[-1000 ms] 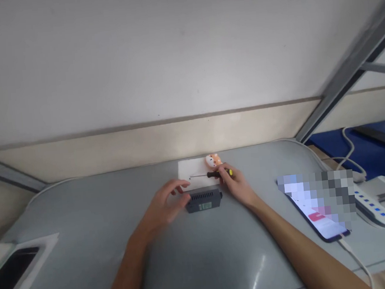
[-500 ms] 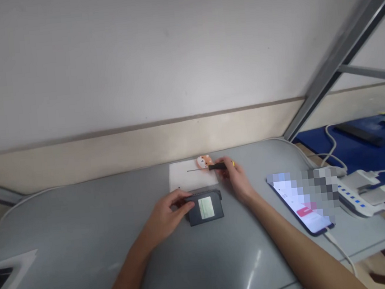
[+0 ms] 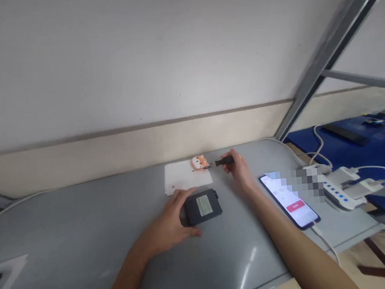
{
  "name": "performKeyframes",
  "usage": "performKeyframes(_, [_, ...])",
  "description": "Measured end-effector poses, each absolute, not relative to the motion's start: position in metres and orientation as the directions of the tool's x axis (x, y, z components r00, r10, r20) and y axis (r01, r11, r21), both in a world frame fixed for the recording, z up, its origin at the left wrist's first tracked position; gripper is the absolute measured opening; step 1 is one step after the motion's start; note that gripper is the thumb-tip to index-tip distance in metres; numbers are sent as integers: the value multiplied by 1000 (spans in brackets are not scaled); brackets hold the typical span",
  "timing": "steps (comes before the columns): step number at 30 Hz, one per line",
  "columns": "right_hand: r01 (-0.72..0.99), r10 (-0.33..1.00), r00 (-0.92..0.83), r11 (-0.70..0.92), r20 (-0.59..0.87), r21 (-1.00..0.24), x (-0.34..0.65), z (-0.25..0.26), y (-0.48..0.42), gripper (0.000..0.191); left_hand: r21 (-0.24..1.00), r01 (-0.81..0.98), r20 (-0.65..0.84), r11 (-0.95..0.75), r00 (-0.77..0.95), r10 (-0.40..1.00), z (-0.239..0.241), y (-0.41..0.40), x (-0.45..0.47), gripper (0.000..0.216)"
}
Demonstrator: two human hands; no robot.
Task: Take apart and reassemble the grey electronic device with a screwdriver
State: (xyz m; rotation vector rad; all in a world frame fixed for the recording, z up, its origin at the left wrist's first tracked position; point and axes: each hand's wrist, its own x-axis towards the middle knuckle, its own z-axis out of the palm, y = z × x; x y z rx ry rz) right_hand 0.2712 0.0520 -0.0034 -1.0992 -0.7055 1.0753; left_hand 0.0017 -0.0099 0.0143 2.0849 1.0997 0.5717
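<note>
A flat black box (image 3: 203,207) with a pale label lies on the grey table. My left hand (image 3: 172,221) is at its left end, fingers along the upper edge and thumb out past the lower edge, spread rather than pinching. Beyond the box, my right hand (image 3: 238,167) holds a screwdriver by its black handle (image 3: 227,160). Its thin shaft (image 3: 200,168) points left across an orange and white animal-faced item (image 3: 199,162). A pale stretch between handle and shaft is too small to make out. White paper (image 3: 178,175) lies under that item, with a tiny dark speck.
A lit phone (image 3: 295,205) on a white cable lies right of my right forearm, beside a white power strip (image 3: 342,193) with chargers. A metal frame post (image 3: 310,92) rises at the right. Paper (image 3: 11,280) lies at the left edge. A blue table (image 3: 382,140) stands beyond.
My left hand has gone from pinching the box's upper left corner to spreading around its left end. My right hand still holds the screwdriver. The view has shifted slightly.
</note>
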Motion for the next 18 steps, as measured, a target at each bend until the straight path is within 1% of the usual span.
performKeyframes(3, [-332, 923, 384, 112, -26, -936, 278, -2, 54, 47, 743, 512, 79, -431, 572, 816, 18, -11, 5, 74])
performKeyframes(7, [-384, 917, 399, 149, -19, -911, 283, 4, 52, 42, 742, 538, 55, -401, 547, 835, 21, -8, 2, 51])
performKeyframes(9, [-418, 926, 377, 152, -19, -896, 281, 10, 48, 39, 727, 569, 34, -384, 529, 848, 22, -6, -1, 37])
performKeyframes(11, [-436, 943, 334, 145, -10, -888, 278, 16, 43, 39, 735, 576, 19, -358, 511, 859, 23, -5, -4, 29])
performKeyframes(15, [-416, 967, 255, 106, -4, -903, 265, 21, 36, 42, 771, 551, 17, -320, 484, 875, 21, -2, -3, 33])
performKeyframes(18, [-398, 978, 208, 68, -17, -915, 256, 17, 36, 44, 751, 587, 31, -303, 427, 904, 19, -1, -1, 45])
